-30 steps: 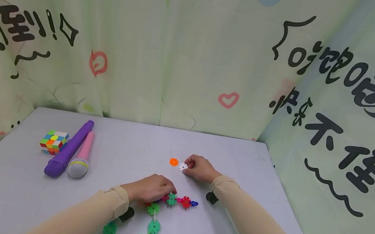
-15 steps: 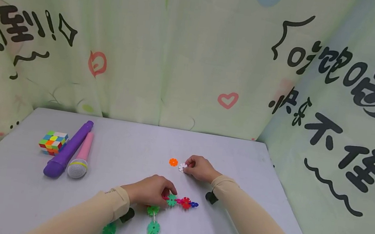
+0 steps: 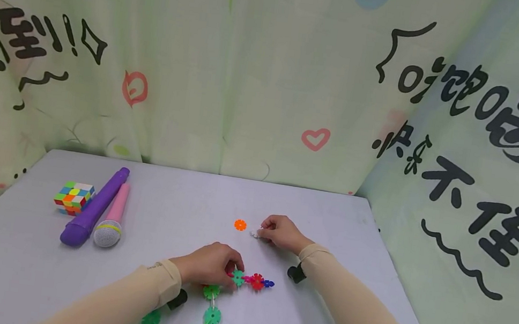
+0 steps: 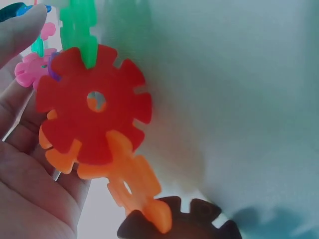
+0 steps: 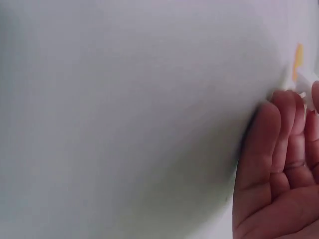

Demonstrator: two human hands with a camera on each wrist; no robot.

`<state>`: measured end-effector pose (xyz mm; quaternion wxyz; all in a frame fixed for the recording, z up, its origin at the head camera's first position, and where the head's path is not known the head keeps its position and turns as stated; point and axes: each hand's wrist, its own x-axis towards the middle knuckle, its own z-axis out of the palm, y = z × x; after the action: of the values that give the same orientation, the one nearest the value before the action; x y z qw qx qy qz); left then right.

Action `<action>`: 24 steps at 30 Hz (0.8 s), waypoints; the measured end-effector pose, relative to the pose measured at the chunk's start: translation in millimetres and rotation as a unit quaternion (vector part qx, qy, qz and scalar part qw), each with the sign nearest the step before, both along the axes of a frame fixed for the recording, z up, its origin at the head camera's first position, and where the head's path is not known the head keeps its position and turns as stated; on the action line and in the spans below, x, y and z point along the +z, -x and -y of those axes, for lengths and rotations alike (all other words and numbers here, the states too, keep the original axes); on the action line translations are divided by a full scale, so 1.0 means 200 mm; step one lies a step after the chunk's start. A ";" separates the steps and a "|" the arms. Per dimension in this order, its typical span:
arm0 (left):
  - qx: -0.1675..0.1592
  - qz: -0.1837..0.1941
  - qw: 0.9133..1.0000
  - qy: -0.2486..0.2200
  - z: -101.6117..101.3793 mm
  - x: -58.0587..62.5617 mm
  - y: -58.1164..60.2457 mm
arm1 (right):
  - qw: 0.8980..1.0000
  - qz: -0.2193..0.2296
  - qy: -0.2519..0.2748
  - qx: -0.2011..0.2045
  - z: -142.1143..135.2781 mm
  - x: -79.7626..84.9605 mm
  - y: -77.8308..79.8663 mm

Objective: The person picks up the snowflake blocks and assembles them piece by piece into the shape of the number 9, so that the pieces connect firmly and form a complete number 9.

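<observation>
My left hand [image 3: 209, 264] grips a chain of notched plastic snowflake discs [image 3: 212, 317] near its far end. Several green discs and a brown one curve back below the wrist, partly behind the forearm. Beyond the fingers the chain continues with a teal disc [image 3: 237, 277], a red one [image 3: 257, 282] and a blue tip [image 3: 268, 283]. The left wrist view shows a red disc [image 4: 65, 112] close to the palm, joined to orange and dark brown ones. Farther back, my right hand [image 3: 283, 234] pinches a white snowflake disc [image 3: 255, 234], seen nearly edge-on. A loose orange disc [image 3: 240, 225] lies just left of it.
On the left of the white table [image 3: 177, 200] lie a purple microphone [image 3: 101, 202] and a pink one [image 3: 118, 207], beside a puzzle cube [image 3: 74, 197]. A printed curtain [image 3: 251, 74] hangs behind the table and along its sides.
The white disc has tipped from face-up to nearly edge-on as my right hand draws slightly right. My left fingers have shifted a little along the chain, near the teal disc.
</observation>
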<state>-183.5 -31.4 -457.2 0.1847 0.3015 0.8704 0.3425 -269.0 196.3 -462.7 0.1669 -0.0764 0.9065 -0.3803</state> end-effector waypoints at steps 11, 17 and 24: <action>0.006 -0.008 1.000 -0.013 0.00 0.00 -0.01 | 0.992 0.057 0.116 0.006 -0.33 0.06 -0.37; 0.004 -0.001 1.000 -0.010 0.00 -0.01 -0.01 | 0.981 0.091 0.172 -0.025 -0.39 0.03 -0.55; 0.008 -0.001 1.000 -0.009 -0.01 0.00 -0.02 | 0.979 0.092 0.174 -0.044 -0.35 -0.03 -0.59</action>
<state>-180.0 -28.8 -457.6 0.1789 0.2962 0.8700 0.3513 -151.2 266.0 -469.6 0.2171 -0.0291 0.8097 -0.5445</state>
